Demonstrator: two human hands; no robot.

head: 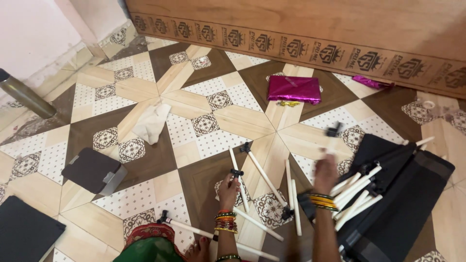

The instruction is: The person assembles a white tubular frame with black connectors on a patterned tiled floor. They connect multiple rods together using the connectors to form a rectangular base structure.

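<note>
On the patterned tile floor (213, 104) we find our left hand (228, 187) closed around a slim white plastic rod with a black end connector (239, 180), while our right hand (325, 171) is blurred above a bundle of similar white rods (357, 194) lying on a black fabric panel (403, 194); whether it grips anything we cannot tell. We judge that the rods are being sorted for assembly, and that the next move calls for aligning the connector squarely with a mating rod among the loose white rods (264, 177).

Left hand (228, 188): reaching down and forward, fingers curled shut, bangles at wrist. Right hand (325, 172): raised well to its right, motion-blurred, grip unclear, bangles at wrist.
</note>
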